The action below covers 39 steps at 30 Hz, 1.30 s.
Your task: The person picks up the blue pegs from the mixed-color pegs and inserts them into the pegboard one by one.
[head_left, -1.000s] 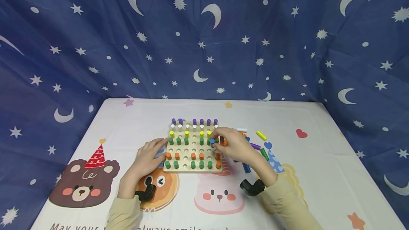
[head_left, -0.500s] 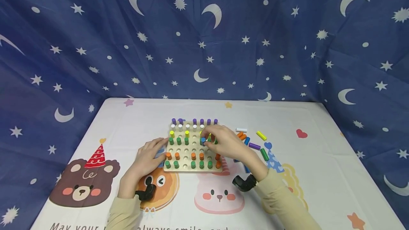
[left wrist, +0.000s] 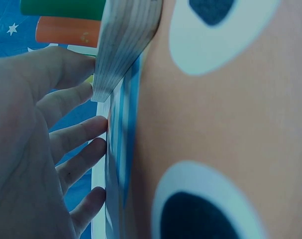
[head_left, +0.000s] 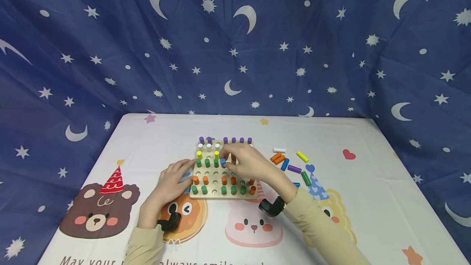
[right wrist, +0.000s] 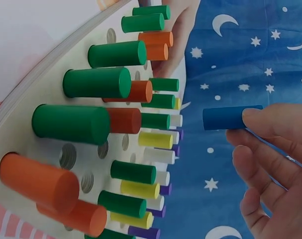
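Carried farther left over the board (head_left: 209, 195), the blue peg (head_left: 222, 162) sits pinched in the right hand (head_left: 250, 162) above the holes (right wrist: 68, 156), seemingly mid-placement, so lining it up with one seems called for, while the left hand (head_left: 171, 183), fingers extended, touches the board's edge.

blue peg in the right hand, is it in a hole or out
Out: the right wrist view shows the blue peg pinched in the right hand, apart from the pegboard.
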Motion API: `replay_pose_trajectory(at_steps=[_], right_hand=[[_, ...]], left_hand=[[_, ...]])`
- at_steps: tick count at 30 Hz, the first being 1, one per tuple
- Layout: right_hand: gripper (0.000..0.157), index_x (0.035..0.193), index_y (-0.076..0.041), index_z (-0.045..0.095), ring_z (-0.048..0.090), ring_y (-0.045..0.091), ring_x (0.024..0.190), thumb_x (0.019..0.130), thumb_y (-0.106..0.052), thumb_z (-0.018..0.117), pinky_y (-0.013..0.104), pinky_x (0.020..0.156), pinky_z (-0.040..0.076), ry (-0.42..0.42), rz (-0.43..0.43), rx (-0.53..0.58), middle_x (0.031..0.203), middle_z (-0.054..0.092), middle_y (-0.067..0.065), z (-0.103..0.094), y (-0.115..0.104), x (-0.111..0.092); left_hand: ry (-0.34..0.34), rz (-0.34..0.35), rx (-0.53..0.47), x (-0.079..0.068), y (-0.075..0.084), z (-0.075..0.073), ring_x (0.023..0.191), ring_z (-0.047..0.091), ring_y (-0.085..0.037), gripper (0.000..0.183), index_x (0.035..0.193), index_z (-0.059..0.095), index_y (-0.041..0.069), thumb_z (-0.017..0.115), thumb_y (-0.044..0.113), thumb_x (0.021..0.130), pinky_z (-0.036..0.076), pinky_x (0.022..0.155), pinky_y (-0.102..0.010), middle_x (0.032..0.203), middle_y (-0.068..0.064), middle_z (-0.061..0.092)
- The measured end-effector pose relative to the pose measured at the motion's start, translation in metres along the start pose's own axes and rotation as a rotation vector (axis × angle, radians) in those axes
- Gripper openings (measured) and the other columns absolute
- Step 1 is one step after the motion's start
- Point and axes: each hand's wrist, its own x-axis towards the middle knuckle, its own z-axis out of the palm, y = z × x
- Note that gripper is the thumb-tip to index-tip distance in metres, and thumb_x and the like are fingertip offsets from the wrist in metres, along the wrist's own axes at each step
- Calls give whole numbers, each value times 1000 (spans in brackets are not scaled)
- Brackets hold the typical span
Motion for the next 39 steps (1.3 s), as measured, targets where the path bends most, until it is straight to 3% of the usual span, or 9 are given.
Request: replay_pose_trajectory(at_steps=[7,24,39], right_hand=[[20,106,-18,67,56,8,82,87,-14,67,21,71,47,-19,-3,-16,95,66,-7,4,-3,10],[19,106,-20,65,57,8,78,87,-17,68,19,62,46,-48,9,23,96,66,-7,18,-12,31],[17,105,-18,66,54,8,79,88,-16,68,18,66,44,-52,5,76,94,68,-6,38,-9,43]], left_hand=[[-8,0,5,0,1,0,137,32,-39,55,148,40,17,52,23,94,20,109,-65,148,-15,41],[3,-1,-6,-1,1,-1,137,32,-39,54,147,40,18,53,24,95,19,109,-65,148,-15,41],[-5,-5,2,0,1,0,138,31,-39,54,147,41,18,53,25,95,19,108,-66,149,-14,40]])
